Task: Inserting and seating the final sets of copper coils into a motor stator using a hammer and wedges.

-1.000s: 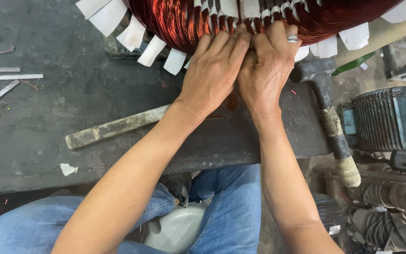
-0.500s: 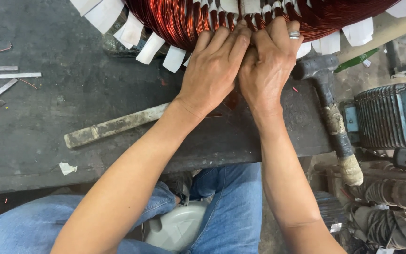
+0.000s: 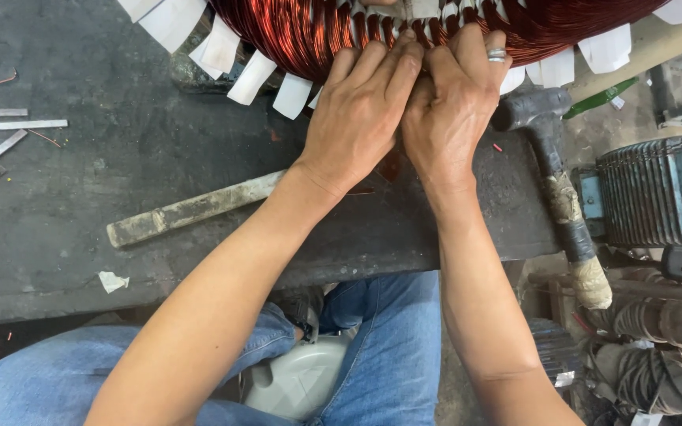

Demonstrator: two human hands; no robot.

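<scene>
Step in hand: both hands press side by side on the copper winding (image 3: 436,24) of a large motor stator at the top edge of the view; by my reading this is the shaping or tucking of the coil ends near the slot insulation.
Left hand (image 3: 361,118): fingers together and flat, tips laid on the red-brown wire; it pushes rather than grips, clamped on nothing.
Right hand (image 3: 451,118): touching the left, fingers bent over the same patch of wire, a ring (image 3: 496,54) on one finger; whether a strand is pinched under the fingertips cannot be told.
Where the winding is: on the dark counter (image 3: 80,197), far side from the person, mostly cut off by the frame.
Next move calls for: firm, even thumb-and-finger pressure, probably, with care not to scrape the wire enamel or knock out the white insulation paper strips (image 3: 254,75).
Count, paper strips: about nine tabs in view along the coil edge.
Count, hammers: two, a hammer (image 3: 550,173) with wrapped handle at the right, and a pale handle (image 3: 191,209) lying left of the wrists.
Count, metal strips (image 3: 9,125): about four at the left edge.
Count, paper scrap (image 3: 112,281): one.
</scene>
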